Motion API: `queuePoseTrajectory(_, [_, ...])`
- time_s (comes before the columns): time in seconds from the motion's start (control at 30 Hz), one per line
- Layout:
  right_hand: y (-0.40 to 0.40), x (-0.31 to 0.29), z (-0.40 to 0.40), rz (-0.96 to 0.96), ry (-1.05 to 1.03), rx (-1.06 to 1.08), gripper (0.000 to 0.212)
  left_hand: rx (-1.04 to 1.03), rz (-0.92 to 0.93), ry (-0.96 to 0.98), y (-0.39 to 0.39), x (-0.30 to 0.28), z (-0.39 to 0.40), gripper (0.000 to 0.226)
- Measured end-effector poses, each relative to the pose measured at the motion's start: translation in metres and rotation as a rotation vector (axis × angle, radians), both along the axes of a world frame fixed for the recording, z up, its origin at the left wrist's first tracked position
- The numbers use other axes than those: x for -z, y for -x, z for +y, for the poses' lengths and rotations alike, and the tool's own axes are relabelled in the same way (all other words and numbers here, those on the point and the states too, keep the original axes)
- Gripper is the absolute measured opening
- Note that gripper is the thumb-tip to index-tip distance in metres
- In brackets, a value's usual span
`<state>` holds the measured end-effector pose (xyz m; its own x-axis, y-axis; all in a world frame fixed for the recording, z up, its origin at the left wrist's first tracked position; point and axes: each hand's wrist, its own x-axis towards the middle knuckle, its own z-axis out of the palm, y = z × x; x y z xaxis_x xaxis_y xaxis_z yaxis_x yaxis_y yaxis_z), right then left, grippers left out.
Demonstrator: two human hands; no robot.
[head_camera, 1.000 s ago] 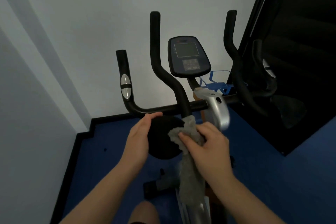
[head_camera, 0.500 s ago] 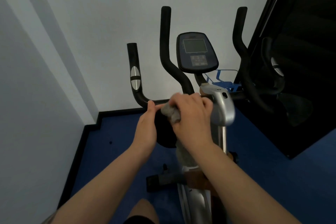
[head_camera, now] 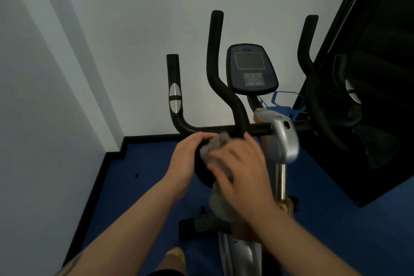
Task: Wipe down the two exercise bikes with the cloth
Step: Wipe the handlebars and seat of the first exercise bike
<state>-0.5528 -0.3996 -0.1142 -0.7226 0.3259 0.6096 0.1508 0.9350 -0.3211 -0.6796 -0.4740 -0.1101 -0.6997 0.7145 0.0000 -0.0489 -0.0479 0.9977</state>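
The right hand (head_camera: 240, 170) is gripping a bunched grey cloth (head_camera: 214, 144), fingers curled over it and pressing it against a round black disc (head_camera: 202, 173) that sits just below the handlebar (head_camera: 224, 129) of the exercise bike. The hand is blurred, so how each finger is lying cannot be told. A loose tail of the cloth is hanging down under the right palm, below the handlebar. The left hand (head_camera: 187, 159) is resting on the left edge of the same disc, fingers curved round its rim and touching the underside of the handlebar; it is holding the disc, not the cloth. Above the handlebar the console (head_camera: 252, 69) is standing with its screen dark. To the right of the handlebar a silver post cover (head_camera: 283, 139) is sitting on the frame, and behind it a blue wire holder (head_camera: 283, 105) is showing. Far to the right of the handlebar a dark panel (head_camera: 380, 74) is leaning along the wall. Below the handlebar is a blue floor (head_camera: 134, 197).
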Motion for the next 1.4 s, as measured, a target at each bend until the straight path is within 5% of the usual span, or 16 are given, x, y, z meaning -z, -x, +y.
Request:
queuePoseTrajectory(0.33, [0.025, -0.007, -0.024, 0.152, 0.043, 0.145, 0.017, -0.089, -0.140, -0.055, -0.003, 0.004, 0.003, 0.049])
queuePoseTrajectory(0.53, [0.003, 0.007, -0.023, 0.144, -0.032, 0.080, 0.016, -0.005, -0.095, -0.012, -0.001, -0.005, 0.003, 0.055])
queuePoseTrajectory(0.73, [0.018, 0.010, -0.025, 0.202, -0.096, 0.232, 0.017, 0.005, -0.031, 0.086, 0.000, -0.013, 0.008, 0.062])
queuePoseTrajectory(0.93, [0.005, 0.003, -0.010, 0.147, -0.249, 0.167, 0.020, -0.034, -0.033, 0.041, -0.001, -0.007, 0.009, 0.061])
queuePoseTrajectory(1.4, [0.018, -0.015, 0.003, 0.079, -0.253, 0.251, 0.019, -0.049, -0.018, 0.040, -0.003, -0.006, 0.007, 0.058])
